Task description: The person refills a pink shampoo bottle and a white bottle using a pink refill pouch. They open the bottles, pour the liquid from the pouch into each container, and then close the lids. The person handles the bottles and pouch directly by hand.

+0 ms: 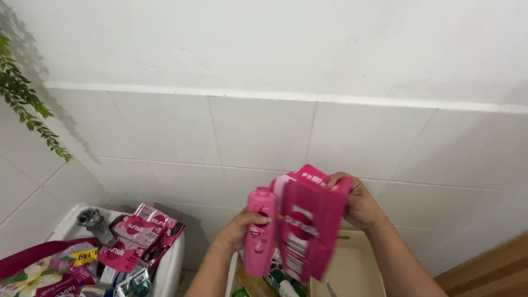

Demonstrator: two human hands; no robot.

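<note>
A bright pink bottle (260,239) and a deeper magenta carton (311,228) with white and dark print sit at lower centre, pink-and-white sachets (137,236) and a flowered pink pouch (38,272) at lower left, green leaves (25,102) at upper left, against white wall tiles (264,135)

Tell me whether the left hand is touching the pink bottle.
Touching. The head view shows the left hand with its fingers wrapped across the front of the upright pink bottle.
</note>
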